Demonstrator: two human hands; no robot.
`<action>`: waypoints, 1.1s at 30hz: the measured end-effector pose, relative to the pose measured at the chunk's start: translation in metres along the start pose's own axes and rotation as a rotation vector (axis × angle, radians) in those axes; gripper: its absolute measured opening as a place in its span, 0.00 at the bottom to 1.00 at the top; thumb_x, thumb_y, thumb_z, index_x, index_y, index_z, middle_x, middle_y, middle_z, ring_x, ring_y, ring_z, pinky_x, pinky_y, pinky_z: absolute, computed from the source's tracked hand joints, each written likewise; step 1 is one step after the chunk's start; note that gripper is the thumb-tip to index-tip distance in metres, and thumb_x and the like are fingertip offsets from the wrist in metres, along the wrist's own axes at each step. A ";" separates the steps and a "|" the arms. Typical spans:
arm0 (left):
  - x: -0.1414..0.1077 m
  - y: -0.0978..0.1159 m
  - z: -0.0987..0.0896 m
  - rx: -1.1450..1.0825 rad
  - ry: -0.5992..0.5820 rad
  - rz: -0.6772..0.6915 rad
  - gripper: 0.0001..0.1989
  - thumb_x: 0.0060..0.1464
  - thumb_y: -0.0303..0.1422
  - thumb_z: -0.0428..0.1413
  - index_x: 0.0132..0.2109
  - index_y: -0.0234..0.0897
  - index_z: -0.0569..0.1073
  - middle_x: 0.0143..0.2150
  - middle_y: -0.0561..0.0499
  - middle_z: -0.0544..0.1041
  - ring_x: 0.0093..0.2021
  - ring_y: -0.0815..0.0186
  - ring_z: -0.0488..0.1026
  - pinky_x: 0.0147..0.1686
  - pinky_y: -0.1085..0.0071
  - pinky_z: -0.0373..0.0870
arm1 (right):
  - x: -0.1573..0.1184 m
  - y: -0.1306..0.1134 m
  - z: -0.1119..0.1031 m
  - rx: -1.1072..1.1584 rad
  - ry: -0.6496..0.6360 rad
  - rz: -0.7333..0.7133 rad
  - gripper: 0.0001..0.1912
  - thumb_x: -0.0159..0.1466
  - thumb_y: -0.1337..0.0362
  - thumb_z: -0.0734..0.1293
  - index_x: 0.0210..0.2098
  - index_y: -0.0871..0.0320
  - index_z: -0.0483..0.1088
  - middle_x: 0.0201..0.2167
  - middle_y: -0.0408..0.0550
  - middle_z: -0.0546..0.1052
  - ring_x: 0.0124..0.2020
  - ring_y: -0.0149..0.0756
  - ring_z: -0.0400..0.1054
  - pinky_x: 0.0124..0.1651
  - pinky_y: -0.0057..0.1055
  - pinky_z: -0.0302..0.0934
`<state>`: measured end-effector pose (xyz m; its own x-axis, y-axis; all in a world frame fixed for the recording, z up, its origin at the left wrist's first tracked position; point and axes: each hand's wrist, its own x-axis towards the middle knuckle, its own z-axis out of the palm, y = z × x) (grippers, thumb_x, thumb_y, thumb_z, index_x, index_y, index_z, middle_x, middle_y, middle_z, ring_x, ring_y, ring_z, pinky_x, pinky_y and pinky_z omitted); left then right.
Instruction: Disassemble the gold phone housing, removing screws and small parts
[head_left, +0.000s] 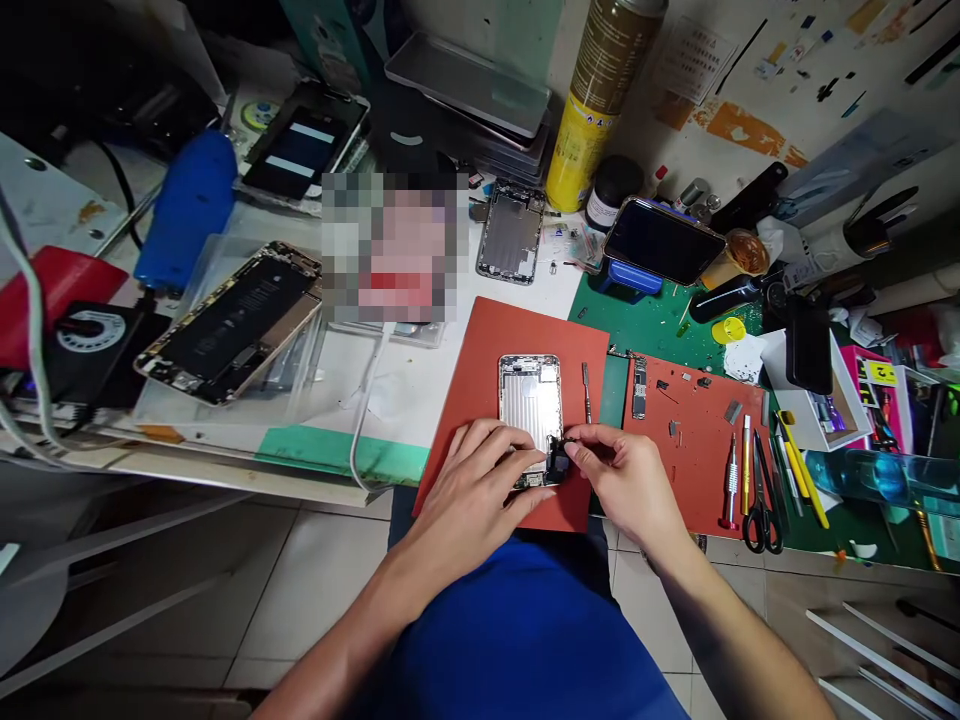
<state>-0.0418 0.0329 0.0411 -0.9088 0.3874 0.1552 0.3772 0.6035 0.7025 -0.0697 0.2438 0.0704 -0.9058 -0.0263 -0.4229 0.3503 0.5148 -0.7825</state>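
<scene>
An opened silver phone housing lies on a red-brown mat. My left hand rests over its lower left part, fingers bent and thumb apart, steadying the frame against the mat. At the lower right corner of the housing, the thumb and forefinger of my right hand pinch a small black part. The lower end of that part sits inside the housing. A thin metal tool lies just right of the housing.
A second red-brown mat to the right bears small parts, screwdrivers and black scissors. Opened phones lie left. A propped phone and a spray can stand behind.
</scene>
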 end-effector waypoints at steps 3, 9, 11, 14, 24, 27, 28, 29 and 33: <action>0.003 0.003 -0.006 -0.061 -0.041 -0.029 0.11 0.69 0.30 0.62 0.56 0.43 0.75 0.55 0.49 0.78 0.56 0.56 0.69 0.55 0.57 0.68 | 0.000 0.000 0.000 -0.023 0.003 -0.003 0.15 0.66 0.54 0.68 0.42 0.55 0.84 0.40 0.50 0.87 0.38 0.43 0.79 0.43 0.37 0.70; 0.007 0.004 -0.008 -0.085 -0.085 -0.046 0.12 0.72 0.28 0.55 0.58 0.43 0.74 0.56 0.48 0.80 0.57 0.55 0.71 0.57 0.54 0.67 | 0.000 0.001 -0.002 0.018 0.003 0.010 0.16 0.66 0.52 0.69 0.43 0.55 0.84 0.39 0.49 0.87 0.35 0.41 0.77 0.41 0.36 0.69; 0.006 0.004 -0.006 -0.083 -0.078 -0.047 0.13 0.71 0.27 0.55 0.59 0.43 0.73 0.57 0.48 0.80 0.57 0.54 0.71 0.57 0.54 0.67 | 0.000 0.001 0.000 0.038 -0.001 0.003 0.16 0.66 0.52 0.69 0.43 0.55 0.84 0.40 0.49 0.87 0.36 0.42 0.77 0.41 0.36 0.69; 0.006 0.004 -0.004 -0.083 -0.068 -0.056 0.14 0.70 0.26 0.56 0.60 0.43 0.72 0.58 0.49 0.79 0.58 0.54 0.70 0.57 0.55 0.66 | -0.001 -0.002 0.002 0.053 -0.010 -0.007 0.15 0.66 0.53 0.69 0.42 0.54 0.84 0.41 0.49 0.87 0.38 0.43 0.78 0.43 0.37 0.70; 0.007 0.005 -0.003 -0.024 -0.101 -0.039 0.22 0.67 0.30 0.63 0.65 0.43 0.68 0.61 0.47 0.77 0.59 0.52 0.69 0.59 0.53 0.63 | -0.003 -0.003 0.003 -0.041 0.015 -0.040 0.13 0.67 0.55 0.68 0.41 0.53 0.82 0.38 0.48 0.86 0.36 0.43 0.79 0.41 0.36 0.69; 0.006 0.004 -0.001 -0.006 -0.096 -0.021 0.23 0.67 0.31 0.63 0.66 0.42 0.68 0.62 0.46 0.76 0.60 0.52 0.69 0.59 0.53 0.63 | -0.003 -0.005 0.004 -0.049 0.029 -0.036 0.12 0.67 0.55 0.68 0.41 0.53 0.82 0.39 0.49 0.87 0.36 0.43 0.80 0.41 0.37 0.70; 0.006 0.003 -0.001 -0.005 -0.096 -0.020 0.23 0.68 0.30 0.62 0.66 0.42 0.68 0.63 0.46 0.76 0.60 0.52 0.69 0.59 0.53 0.63 | -0.003 -0.005 0.003 -0.050 0.031 -0.038 0.12 0.67 0.55 0.69 0.41 0.53 0.82 0.39 0.49 0.87 0.36 0.43 0.80 0.41 0.37 0.70; 0.005 0.003 -0.001 -0.005 -0.096 -0.019 0.23 0.68 0.30 0.62 0.66 0.43 0.68 0.63 0.46 0.76 0.60 0.52 0.69 0.60 0.53 0.63 | -0.003 -0.005 0.003 -0.050 0.031 -0.043 0.12 0.67 0.55 0.69 0.40 0.53 0.82 0.39 0.49 0.87 0.36 0.43 0.80 0.41 0.37 0.70; 0.004 0.002 -0.001 -0.019 -0.111 -0.026 0.24 0.69 0.31 0.61 0.68 0.44 0.67 0.66 0.47 0.76 0.61 0.51 0.68 0.61 0.51 0.62 | -0.002 -0.004 0.002 -0.026 0.011 -0.035 0.12 0.67 0.54 0.69 0.40 0.53 0.82 0.38 0.49 0.86 0.35 0.42 0.79 0.40 0.36 0.70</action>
<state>-0.0446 0.0354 0.0439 -0.8923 0.4474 0.0601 0.3499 0.6015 0.7182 -0.0692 0.2403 0.0736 -0.9201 -0.0356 -0.3900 0.3119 0.5356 -0.7848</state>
